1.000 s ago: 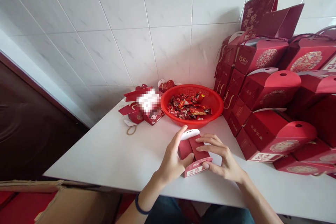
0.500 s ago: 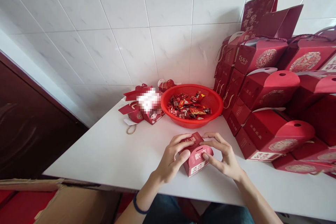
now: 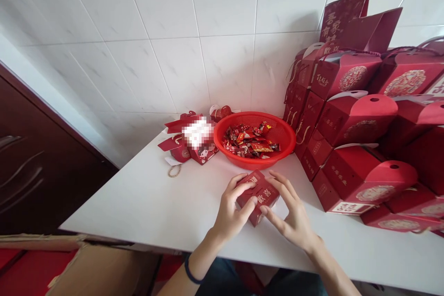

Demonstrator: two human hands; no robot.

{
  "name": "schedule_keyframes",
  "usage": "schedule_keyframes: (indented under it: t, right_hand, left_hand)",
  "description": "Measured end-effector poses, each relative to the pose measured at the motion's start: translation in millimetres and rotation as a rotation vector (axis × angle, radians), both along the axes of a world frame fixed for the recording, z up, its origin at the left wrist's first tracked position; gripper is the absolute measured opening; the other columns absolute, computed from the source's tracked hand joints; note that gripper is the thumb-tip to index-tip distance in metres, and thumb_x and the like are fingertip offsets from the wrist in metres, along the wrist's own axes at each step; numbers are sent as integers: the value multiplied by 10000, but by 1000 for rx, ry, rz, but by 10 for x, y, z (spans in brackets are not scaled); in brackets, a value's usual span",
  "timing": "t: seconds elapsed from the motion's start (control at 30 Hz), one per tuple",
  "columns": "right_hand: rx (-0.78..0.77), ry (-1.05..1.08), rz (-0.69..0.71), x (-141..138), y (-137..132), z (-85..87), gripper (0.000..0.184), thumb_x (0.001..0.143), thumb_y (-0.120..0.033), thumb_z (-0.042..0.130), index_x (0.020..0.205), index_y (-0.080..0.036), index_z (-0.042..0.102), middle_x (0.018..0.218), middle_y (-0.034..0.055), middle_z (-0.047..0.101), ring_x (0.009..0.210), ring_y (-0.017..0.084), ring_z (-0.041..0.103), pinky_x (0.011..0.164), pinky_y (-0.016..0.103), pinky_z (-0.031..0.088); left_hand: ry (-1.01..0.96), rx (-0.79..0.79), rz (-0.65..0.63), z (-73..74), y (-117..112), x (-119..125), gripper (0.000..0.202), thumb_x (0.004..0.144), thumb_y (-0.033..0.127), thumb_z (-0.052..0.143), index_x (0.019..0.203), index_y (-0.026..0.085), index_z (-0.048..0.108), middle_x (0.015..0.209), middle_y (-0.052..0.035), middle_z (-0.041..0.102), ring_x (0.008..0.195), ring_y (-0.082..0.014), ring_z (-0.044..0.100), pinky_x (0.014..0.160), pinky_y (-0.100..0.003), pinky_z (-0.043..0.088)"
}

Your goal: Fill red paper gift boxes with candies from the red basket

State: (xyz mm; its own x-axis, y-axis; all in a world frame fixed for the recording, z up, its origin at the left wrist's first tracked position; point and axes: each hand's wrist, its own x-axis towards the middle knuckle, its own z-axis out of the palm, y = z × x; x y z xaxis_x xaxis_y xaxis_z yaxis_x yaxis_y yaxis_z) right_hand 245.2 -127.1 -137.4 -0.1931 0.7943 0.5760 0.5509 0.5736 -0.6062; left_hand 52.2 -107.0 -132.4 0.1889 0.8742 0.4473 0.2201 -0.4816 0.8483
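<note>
A small red gift box [image 3: 261, 200] with pale lettering lies on the white table in front of me, its top flaps folded flat. My left hand [image 3: 235, 208] grips its left side, fingers over the far part of the top and the thumb pressing on the front flap. Around the right side is my right hand [image 3: 289, 212], with fingertips at the far right edge and the thumb by the near right corner. Beyond the box stands a red plastic basket [image 3: 255, 163] of wrapped candies [image 3: 251, 141].
At the right, red gift boxes [image 3: 357, 120] are stacked high. Several smaller red boxes and bags [image 3: 180, 148] lie at the back left, one part blurred out. A tiled wall [image 3: 225, 69] backs the white table [image 3: 138, 203]. An open cardboard box [image 3: 104, 268] sits below left.
The gift box's rounded front flap, upright before, is now pressed down flat on top. My right thumb has shifted from the flap to the near right corner.
</note>
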Motion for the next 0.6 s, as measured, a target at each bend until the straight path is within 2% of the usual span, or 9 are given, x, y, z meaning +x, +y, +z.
schedule_keyframes:
  t: [0.2, 0.4, 0.6]
  right_hand:
    - [-26, -46, -44, -139, -68, -107, 659, 911, -475, 660, 1495, -305, 406, 1580, 121, 374, 1441, 308, 411, 1126, 464, 447]
    - [5, -23, -106, -149, -50, -133, 624, 914, -471, 648, 1471, -294, 429, 1590, 118, 348, 1444, 309, 408, 1110, 456, 470]
    - [33, -45, -243, -183, -149, -87, 592, 903, -500, 645, 1424, -275, 474, 1554, 140, 384, 1422, 342, 425, 1068, 501, 498]
  left_hand:
    - [-48, -70, 15, -33, 61, 48, 284, 834, 217, 658, 1109, 240, 721, 1283, -88, 627, 1233, -272, 590, 1062, -432, 504]
    - [-82, -135, -12, -23, 110, 69, 266, 825, 209, 663, 1081, 245, 729, 1260, -80, 637, 1209, -259, 597, 1044, -411, 510]
    - [-39, -123, -1, 79, 77, 73, 256, 808, 216, 702, 1062, 237, 729, 1199, -79, 651, 1118, -239, 636, 992, -388, 536]
